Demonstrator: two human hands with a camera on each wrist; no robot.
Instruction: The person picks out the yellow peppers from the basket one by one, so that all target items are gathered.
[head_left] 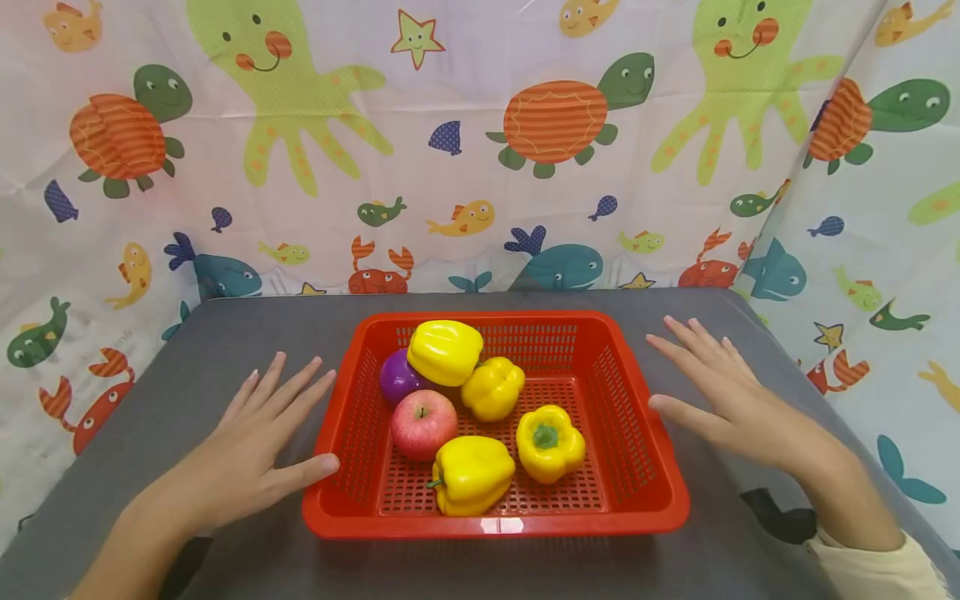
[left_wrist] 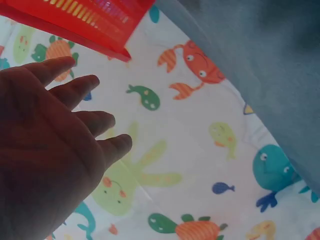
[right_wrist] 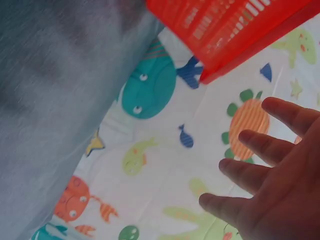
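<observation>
A sea-animal cloth (head_left: 480,50) hangs behind a gray worktop (head_left: 247,327). On the worktop sits a red basket (head_left: 382,527). The person's left grip (head_left: 251,442) is at its left side, fingers spread apart; the right grip (head_left: 738,408) is at the other side, fingers apart too. Inside are four yellow peppers (head_left: 551,454), a pink apple (head_left: 424,427) and a partly hidden purple thing (head_left: 397,377).

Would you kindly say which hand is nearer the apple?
Left: the left hand is left of the apple; the right hand is farther off, to its right.
</observation>
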